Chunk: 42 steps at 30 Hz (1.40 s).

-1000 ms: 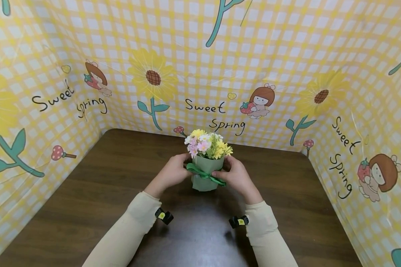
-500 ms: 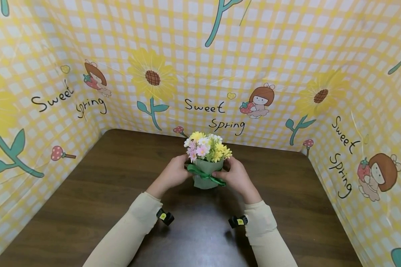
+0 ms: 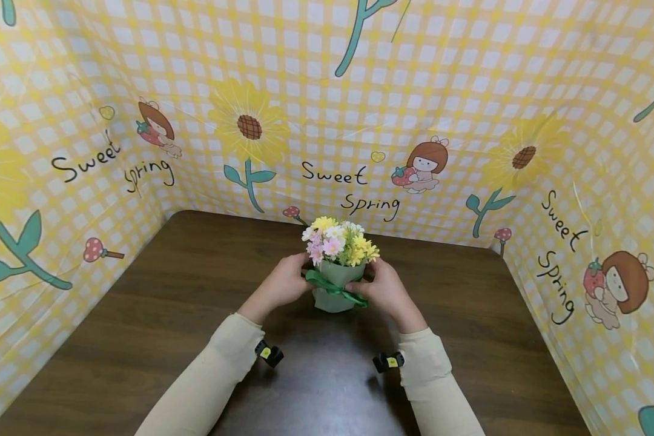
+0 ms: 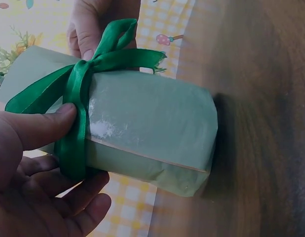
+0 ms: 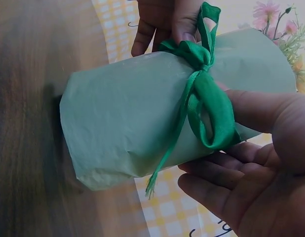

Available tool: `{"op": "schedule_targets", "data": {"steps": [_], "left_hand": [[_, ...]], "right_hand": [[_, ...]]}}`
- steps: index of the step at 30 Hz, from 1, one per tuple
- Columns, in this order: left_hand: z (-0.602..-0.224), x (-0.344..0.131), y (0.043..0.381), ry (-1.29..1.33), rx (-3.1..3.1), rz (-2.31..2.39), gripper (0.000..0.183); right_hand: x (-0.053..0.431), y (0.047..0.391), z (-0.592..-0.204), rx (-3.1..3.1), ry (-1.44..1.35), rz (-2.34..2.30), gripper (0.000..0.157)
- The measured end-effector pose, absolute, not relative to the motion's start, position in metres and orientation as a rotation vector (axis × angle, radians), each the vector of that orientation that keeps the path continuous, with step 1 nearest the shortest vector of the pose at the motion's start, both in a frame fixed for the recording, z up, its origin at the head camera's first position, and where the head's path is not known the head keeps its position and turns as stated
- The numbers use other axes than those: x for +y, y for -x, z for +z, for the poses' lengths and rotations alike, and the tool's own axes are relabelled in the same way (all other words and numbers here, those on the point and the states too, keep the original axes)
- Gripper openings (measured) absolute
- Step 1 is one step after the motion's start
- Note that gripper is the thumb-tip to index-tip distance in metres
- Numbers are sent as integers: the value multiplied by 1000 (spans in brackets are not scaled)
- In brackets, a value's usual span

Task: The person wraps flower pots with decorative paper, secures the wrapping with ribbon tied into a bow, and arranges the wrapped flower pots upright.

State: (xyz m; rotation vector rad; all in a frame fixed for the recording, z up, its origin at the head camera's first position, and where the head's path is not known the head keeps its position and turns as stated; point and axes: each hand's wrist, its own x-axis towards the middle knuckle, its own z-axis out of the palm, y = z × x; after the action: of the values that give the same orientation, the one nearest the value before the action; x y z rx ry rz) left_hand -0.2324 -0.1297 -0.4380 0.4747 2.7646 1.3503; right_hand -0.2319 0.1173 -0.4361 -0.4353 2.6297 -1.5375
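Note:
A small bouquet of yellow, pink and white flowers (image 3: 340,242) stands in a pale green paper wrap (image 3: 335,301). Round the wrap runs a green ribbon (image 3: 320,280) tied in a bow. My left hand (image 3: 284,280) holds the wrapped bouquet from the left; in the left wrist view its thumb lies on the ribbon and its fingers curve underneath. On the opposite side my right hand (image 3: 388,289) grips it, thumb by the bow loop (image 5: 214,116), fingers behind the paper. The base is close to the table; whether it touches, I cannot tell.
The dark wooden table (image 3: 142,315) spreads around the bouquet. A yellow checked cloth (image 3: 327,121) with printed flowers and lettering encloses its back and both sides. Black wrist cameras (image 3: 269,353) are strapped at both sleeves.
The bouquet has tipped slightly toward me, its flowers sitting a little lower than a second ago. Both hands keep their hold at nearly the same spot.

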Motion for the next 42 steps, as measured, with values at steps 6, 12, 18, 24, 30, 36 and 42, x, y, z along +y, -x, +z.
{"op": "schedule_targets", "data": {"steps": [6,12,18,24,30,36,42], "left_hand": [[-438,-131,233,-505,2790,1313,41],[-438,-133,235,-551,2791,1305,46],[-438,-135,236,-578,2798,1260,45],[-440,-135,237,-578,2792,1183,31],[-442,-134,238,-570,2778,1156,26],[-444,-135,238,-560,2763,1171,29],[-445,-136,238,-549,2776,1138,25]], "right_hand": [[118,231,-438,2580,478,-1559,69],[118,231,-438,2544,499,-1570,70],[118,230,-439,2547,529,-1555,71],[117,230,-441,2572,569,-1489,72],[116,230,-442,2608,562,-1429,71],[116,229,-443,2611,560,-1416,71],[117,230,-446,2606,561,-1398,72]]}}
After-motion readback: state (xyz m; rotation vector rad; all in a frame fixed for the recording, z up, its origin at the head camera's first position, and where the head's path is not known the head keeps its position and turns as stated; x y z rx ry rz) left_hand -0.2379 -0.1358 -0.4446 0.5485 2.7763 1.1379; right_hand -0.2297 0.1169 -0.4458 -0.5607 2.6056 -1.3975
